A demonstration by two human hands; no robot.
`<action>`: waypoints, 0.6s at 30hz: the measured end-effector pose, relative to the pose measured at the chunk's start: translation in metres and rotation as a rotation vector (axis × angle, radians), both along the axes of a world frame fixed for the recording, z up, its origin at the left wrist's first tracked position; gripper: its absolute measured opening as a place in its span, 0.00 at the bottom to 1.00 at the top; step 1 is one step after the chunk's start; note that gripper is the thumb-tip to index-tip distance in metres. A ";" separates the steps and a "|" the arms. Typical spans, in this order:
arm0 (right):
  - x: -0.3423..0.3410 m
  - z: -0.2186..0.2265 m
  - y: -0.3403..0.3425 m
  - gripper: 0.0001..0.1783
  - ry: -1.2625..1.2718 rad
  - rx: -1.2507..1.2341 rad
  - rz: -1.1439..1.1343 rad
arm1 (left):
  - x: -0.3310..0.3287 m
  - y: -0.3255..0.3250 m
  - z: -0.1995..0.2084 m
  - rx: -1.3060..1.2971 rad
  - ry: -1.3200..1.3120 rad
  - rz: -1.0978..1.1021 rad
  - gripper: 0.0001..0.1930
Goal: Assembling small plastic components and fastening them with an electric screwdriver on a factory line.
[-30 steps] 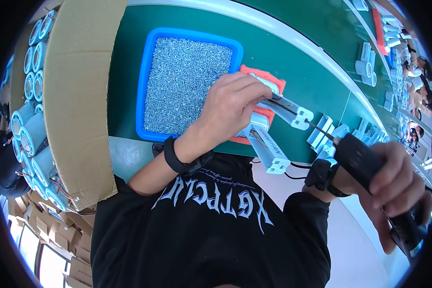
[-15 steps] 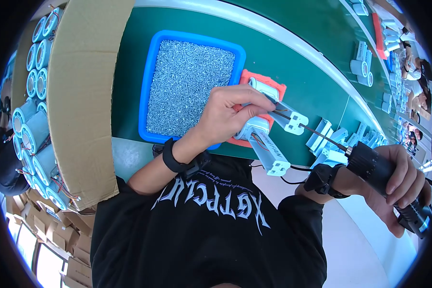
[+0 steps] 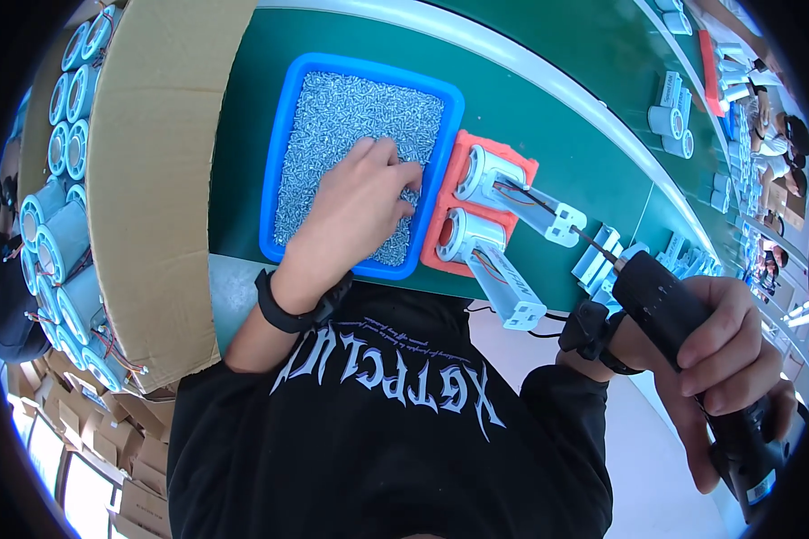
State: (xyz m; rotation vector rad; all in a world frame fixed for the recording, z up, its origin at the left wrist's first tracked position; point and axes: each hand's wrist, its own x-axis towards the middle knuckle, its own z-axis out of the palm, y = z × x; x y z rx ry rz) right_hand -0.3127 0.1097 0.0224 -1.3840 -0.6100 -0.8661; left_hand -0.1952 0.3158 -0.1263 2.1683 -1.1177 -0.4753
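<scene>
My left hand (image 3: 352, 202) dips into a blue tray (image 3: 272, 193) full of small silvery screws (image 3: 333, 112). Its fingers are bent among them, and whatever they pinch is hidden. In my right hand (image 3: 724, 359) is a black electric screwdriver (image 3: 661, 305). Its long thin bit passes through the end block of the far pale-blue motor housing (image 3: 548, 220), with the tip inside the arm. A second such housing (image 3: 508, 287) lies nearer me, wires showing in its open arm. Both round ends rest in a red foam holder (image 3: 440, 211).
A cardboard box (image 3: 157, 180) stands at the left, with stacked round housings (image 3: 63, 234) beyond its flap. More pale-blue parts (image 3: 602, 260) lie on the green table to the right. Other people (image 3: 782, 144) sit at the far right. A black cable (image 3: 548, 334) runs near my right wrist.
My left hand has left the far housing and moved left into the screw tray. My right hand has brought the screwdriver closer to the housing, sliding its bit further through the end block.
</scene>
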 end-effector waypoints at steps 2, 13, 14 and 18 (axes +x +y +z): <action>0.001 -0.001 0.003 0.35 0.035 0.000 0.002 | 0.002 0.000 -0.003 0.068 0.038 -0.055 0.03; 0.003 -0.004 0.006 0.37 0.097 -0.035 -0.007 | 0.014 -0.004 0.004 0.013 0.167 0.085 0.05; 0.003 -0.004 0.007 0.38 0.098 -0.048 -0.015 | 0.013 -0.004 0.003 0.014 0.167 0.086 0.05; 0.006 -0.004 0.008 0.39 0.124 -0.060 -0.017 | 0.013 -0.006 0.001 0.006 0.027 0.109 0.05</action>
